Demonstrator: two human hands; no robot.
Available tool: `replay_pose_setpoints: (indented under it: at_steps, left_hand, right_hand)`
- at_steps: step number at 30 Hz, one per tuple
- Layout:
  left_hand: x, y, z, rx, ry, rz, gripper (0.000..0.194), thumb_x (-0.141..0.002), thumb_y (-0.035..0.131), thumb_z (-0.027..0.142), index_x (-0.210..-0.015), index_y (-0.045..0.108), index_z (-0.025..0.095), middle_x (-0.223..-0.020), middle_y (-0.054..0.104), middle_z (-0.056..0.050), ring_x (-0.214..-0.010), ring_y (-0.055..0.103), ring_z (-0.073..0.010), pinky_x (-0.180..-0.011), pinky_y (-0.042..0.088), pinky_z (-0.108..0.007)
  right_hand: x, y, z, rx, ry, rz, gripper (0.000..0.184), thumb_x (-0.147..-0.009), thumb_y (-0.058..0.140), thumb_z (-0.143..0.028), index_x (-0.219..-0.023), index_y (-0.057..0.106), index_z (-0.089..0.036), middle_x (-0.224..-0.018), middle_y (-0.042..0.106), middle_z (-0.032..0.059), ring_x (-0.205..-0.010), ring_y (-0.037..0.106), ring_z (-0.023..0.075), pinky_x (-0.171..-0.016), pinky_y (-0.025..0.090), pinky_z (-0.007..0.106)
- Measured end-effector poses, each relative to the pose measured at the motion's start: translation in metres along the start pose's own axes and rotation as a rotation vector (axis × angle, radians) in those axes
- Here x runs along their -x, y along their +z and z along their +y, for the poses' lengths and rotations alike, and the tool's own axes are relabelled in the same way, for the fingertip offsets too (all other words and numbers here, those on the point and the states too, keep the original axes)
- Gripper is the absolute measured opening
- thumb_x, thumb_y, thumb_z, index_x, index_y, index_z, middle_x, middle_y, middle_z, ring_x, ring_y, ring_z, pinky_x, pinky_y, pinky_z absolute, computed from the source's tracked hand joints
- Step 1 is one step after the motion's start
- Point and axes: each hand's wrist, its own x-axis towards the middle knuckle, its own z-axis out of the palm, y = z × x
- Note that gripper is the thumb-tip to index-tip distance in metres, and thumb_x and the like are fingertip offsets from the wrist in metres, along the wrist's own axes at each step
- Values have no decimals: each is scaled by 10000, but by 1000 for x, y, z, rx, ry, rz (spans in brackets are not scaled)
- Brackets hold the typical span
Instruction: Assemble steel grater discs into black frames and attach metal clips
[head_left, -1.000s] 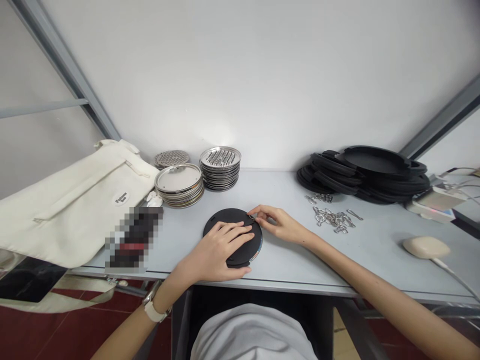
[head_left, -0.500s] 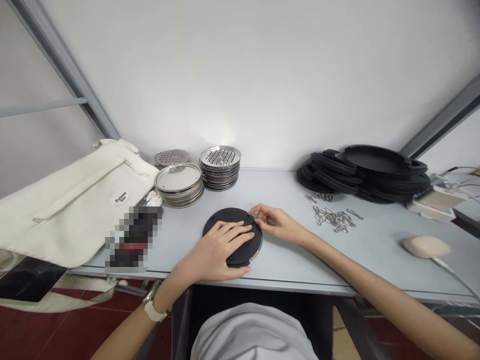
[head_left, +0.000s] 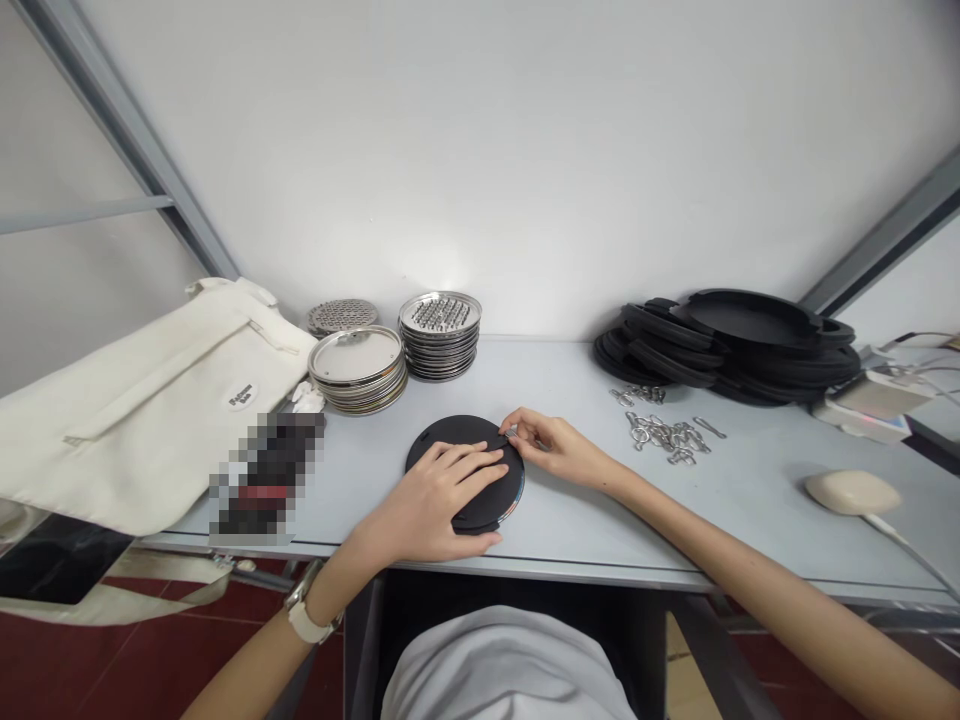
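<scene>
A round black disc (head_left: pixel 450 430) with a shiny metal edge lies flat near the table's front edge. My left hand (head_left: pixel 450 490) rests on top of it, fingers stretched out and palm down. At the disc's upper right rim, my right hand (head_left: pixel 544 440) is closed in a pinch on a small metal wire clip (head_left: pixel 511 432); the fingers cover part of it. To the right lies a loose pile of similar wire clips (head_left: pixel 667 435).
Stacked metal discs (head_left: pixel 357 360) and grater discs (head_left: pixel 439 320) stand at the back left. Black round rings (head_left: pixel 750 345) are piled at the back right. A cream bag (head_left: pixel 165 400) leans on the left; a white computer mouse (head_left: pixel 853 493) sits at the right.
The right fingertips have shifted very slightly to the right at the rim, and the clip has turned a little in them. The left hand and the disc stay put.
</scene>
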Motion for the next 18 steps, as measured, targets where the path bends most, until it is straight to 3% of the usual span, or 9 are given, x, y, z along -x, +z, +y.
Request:
replay_pose_setpoints:
  at_steps: [9,18]
  left_hand:
    - [0,-1,0,-2,-1,-8,627,-798,607,454,-1353,413,238,-1409,453,-60,-1329,351,-262,-1069,278,-424]
    - [0,-1,0,-7,0,-13,650,-790,619,457,-1363,398,243,-1406,457,-53,-1325,355,-261,-1066,280,-427]
  right_hand:
    - [0,0,0,9,-19,46,289,-923,464,-380,-1146,509,-202,-700,491,-36,-643,460,116,-619,386,236]
    - [0,0,0,-23,-42,47,192,-929,458,-300,-1068,532,-190,-868,581,20,-798,541,141,-761,440,274]
